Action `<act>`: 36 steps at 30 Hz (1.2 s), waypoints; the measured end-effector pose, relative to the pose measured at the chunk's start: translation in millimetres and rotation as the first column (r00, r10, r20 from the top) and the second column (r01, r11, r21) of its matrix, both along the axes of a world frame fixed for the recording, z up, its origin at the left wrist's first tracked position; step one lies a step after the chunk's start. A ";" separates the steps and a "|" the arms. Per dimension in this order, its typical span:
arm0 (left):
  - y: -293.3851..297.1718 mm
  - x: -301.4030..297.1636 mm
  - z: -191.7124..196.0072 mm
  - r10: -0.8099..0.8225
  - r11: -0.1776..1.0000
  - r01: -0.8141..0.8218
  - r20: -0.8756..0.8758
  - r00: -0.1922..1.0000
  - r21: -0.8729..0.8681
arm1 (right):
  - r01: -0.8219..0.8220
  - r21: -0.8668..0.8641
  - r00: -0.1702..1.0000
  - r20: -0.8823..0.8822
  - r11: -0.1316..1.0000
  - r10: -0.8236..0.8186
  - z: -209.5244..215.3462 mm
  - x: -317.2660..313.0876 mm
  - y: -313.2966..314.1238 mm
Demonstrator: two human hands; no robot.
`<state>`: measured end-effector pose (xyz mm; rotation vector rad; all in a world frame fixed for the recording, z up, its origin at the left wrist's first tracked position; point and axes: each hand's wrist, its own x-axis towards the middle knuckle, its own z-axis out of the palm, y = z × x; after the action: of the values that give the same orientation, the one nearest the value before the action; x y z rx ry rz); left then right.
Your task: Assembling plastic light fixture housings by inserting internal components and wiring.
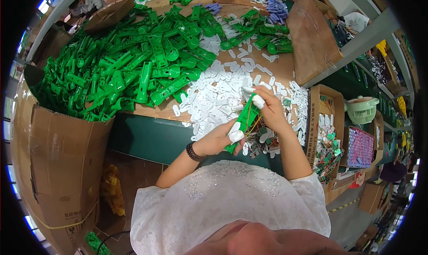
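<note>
Between my two hands is a long green plastic shell, tilted with its upper end toward the right. My left hand is closed round its lower end, with white covers on the fingertips. At the upper end my right hand pinches the shell, its fingertips covered in white too. Thin yellow and red wires hang beside the shell; I cannot tell where they are fixed. Under and around my hands spreads a heap of small white plastic pieces. Several small circuit parts with wires lie below my right hand.
A large heap of green shells fills the left, spilling from a tall cardboard box. More green shells and blue-violet parts lie farther back. At the right stand a box of circuit boards, a pale green basket and an upright cardboard panel.
</note>
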<state>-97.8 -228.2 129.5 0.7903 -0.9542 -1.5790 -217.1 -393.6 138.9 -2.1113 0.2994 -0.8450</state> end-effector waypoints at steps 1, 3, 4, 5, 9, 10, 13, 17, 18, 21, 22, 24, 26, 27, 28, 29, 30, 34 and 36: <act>0.8 1.0 3.5 -0.046 0.998 0.046 -0.003 0.999 0.032 | -0.119 0.471 0.989 -0.016 0.874 0.144 -3.0 -5.9 1.8; 0.4 5.0 0.3 -0.091 0.996 0.092 0.047 0.995 -0.014 | -0.261 0.855 0.933 0.104 0.449 0.344 -11.0 -16.8 2.3; 0.8 7.4 -2.4 -0.137 0.988 0.143 0.104 0.985 -0.059 | -0.257 0.856 0.933 0.099 0.448 0.346 -12.4 -19.6 6.5; 0.9 9.9 -7.2 -0.164 0.984 0.170 0.094 0.982 -0.059 | -0.289 0.887 0.936 0.184 0.359 0.301 -13.9 -22.9 12.8; 3.3 38.3 -25.7 -0.316 0.949 0.314 0.109 0.943 0.030 | -0.178 0.947 0.982 0.153 0.269 0.111 -21.7 -22.6 38.8; 4.1 43.1 -27.9 -0.345 0.939 0.344 0.060 0.937 0.029 | -0.203 0.940 0.972 0.161 0.273 0.169 -30.0 -24.4 39.3; 9.2 43.7 -38.7 -0.313 0.949 0.312 0.047 0.948 0.043 | -0.085 0.946 0.978 0.018 0.314 0.210 -27.0 -19.1 40.8; 6.1 50.6 -41.7 -0.356 0.934 0.350 0.092 0.930 0.079 | -0.135 0.967 0.949 0.064 0.216 0.308 -26.4 -26.9 39.4; 6.1 53.8 -43.2 -0.394 0.919 0.391 0.062 0.917 0.056 | -0.138 0.965 0.962 0.077 0.224 0.262 -27.3 -27.0 45.5; 8.0 60.9 -41.2 -0.395 0.915 0.394 -0.015 0.919 0.083 | -0.127 0.955 0.975 0.071 0.267 0.210 -28.7 -22.8 53.8; 8.6 63.2 -41.2 -0.369 0.924 0.371 -0.037 0.929 0.090 | -0.091 0.973 0.978 0.047 0.211 0.204 -33.1 -19.7 52.9; 8.3 75.9 -60.4 -0.117 0.993 0.113 0.283 0.952 0.032 | 0.055 0.978 0.961 -0.107 0.203 0.255 -27.2 -13.2 36.5; 4.4 96.8 -58.3 0.296 0.950 -0.277 0.702 0.648 -0.144 | 0.035 0.975 0.988 -0.066 0.218 0.138 -32.0 -3.7 -1.0; 3.9 110.4 -52.2 0.472 0.826 -0.512 0.787 0.397 -0.237 | -0.014 0.984 1.000 0.015 0.179 -0.006 -29.2 4.3 -23.1; 1.6 119.0 -38.7 0.593 0.677 -0.569 0.804 0.048 -0.466 | -0.139 0.976 0.978 0.162 0.166 -0.135 -37.3 12.0 -54.2; 2.0 132.7 -28.5 0.501 0.677 -0.467 0.821 -0.273 -0.568 | -0.239 0.958 0.915 0.276 0.158 -0.295 -27.4 22.5 -80.5; 7.9 148.4 -31.9 0.368 0.718 -0.466 0.850 -0.376 -0.517 | -0.340 0.926 0.814 0.378 0.166 -0.441 -14.1 32.6 -100.9; 16.3 175.2 -47.9 0.102 0.801 -0.510 0.912 -0.397 -0.312 | 0.210 0.828 0.921 0.010 0.519 -0.389 -47.6 48.2 -161.0; 20.3 183.0 -58.2 0.080 0.818 -0.522 0.947 -0.312 -0.241 | 0.609 0.015 0.708 -0.460 0.793 -0.536 -104.7 44.0 -190.0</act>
<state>85.2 -207.9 71.3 2.5634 -1.3270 -0.1129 -173.0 -583.6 34.3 -2.0403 1.2883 -0.6343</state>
